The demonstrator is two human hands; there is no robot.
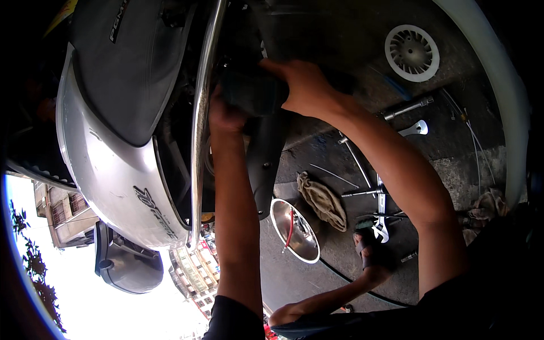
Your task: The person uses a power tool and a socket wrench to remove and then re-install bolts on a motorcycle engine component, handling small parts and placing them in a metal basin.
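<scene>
Both of my hands are at the dark underside of a silver-and-black scooter [113, 164], just right of a chrome bar [202, 107]. Between them is a dark, blocky object [249, 93] that looks like a power tool; shadow hides its front end. My right hand [309, 85] is closed on its right side, the fingers mostly hidden behind it. My left hand [225, 116] is closed against its lower left, close to the chrome bar. What the object touches inside the scooter is too dark to make out.
A pale finned fan wheel [412, 68] lies at the upper right. Below my right forearm are a socket extension [408, 107], an adjustable wrench [382, 207], a crumpled rag [322, 201] and a metal bowl [306, 246] holding a red piece. A sandalled foot [365, 249] is beside the wrench.
</scene>
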